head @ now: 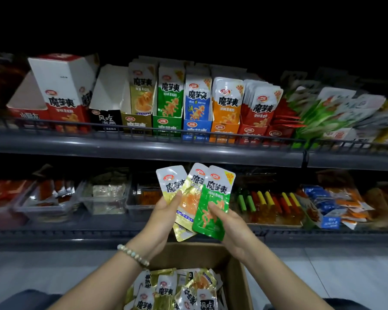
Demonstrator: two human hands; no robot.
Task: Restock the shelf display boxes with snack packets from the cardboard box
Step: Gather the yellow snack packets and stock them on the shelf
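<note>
- Head view shows the left hand (164, 218) gripping two gold packets (189, 198). Its thumb is pressed on their fronts and the other fingers are curled behind, so the pair fans out above the fingertips with both labels readable.
- The right hand (229, 224) pinches a green packet (213, 204), thumb across its face and fingers hidden behind it. The packet overlaps the gold ones on the thumb side, which looks like sorting by flavour, one colour to each hand.
- All three packets are held upright with their printed faces toward the person, probably so each can be matched to the shelf display boxes well above the fingertips.
- Up there, on the upper shelf (143, 146), the gold display box (136, 125) and the green display box (167, 126) stand side by side. Each holds upright packets of its own colour, so either handful has an obvious home.
- Below the wrists sits the open cardboard box (238, 276), with loose packets (175, 289) of mixed flavours heaped inside. It lies close under the hands, which keeps each reach for more stock short.
- A bead bracelet (132, 255) circles the left wrist, clear of the packets.
- The step in hand seems to be sorting, and the lift to the shelf has not yet begun.
</note>
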